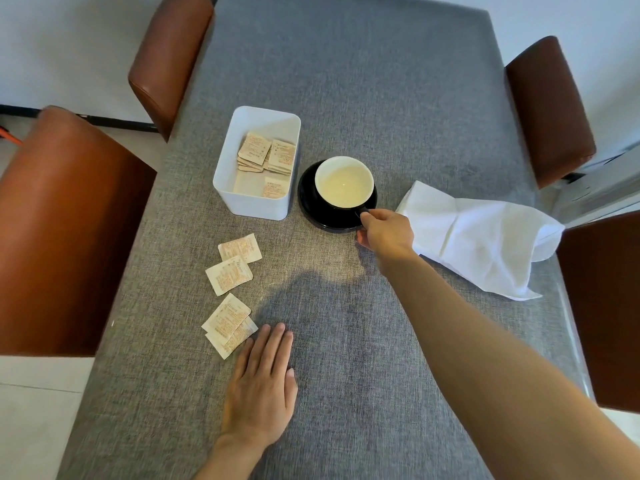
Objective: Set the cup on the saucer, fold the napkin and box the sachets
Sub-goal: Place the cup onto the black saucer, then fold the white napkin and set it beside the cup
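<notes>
Left hand [259, 386]: flat and open on the table [363, 375], holding nothing, just beside the nearest loose sachets [229, 325]; a careless move could push them off the near edge.
Right hand [386, 234]: fingers closed on the handle of the cup [344, 181]; letting go roughly may tip it.
Cup: on the saucer [313, 211], slightly off centre, so it could slide.
Napkin [481, 237]: unfolded, at the right edge, may slip down.
Box [256, 161]: just beside the saucer, easy to knock.

A coarse, matt grey woven cloth covers the table [346, 98]. The box [252, 202] looks like smooth white plastic, the saucer [311, 209] glossy black, the napkin [485, 237] soft creased white cloth, the sachets [228, 275] matt paper, the chairs [69, 220] smooth brown leather.
</notes>
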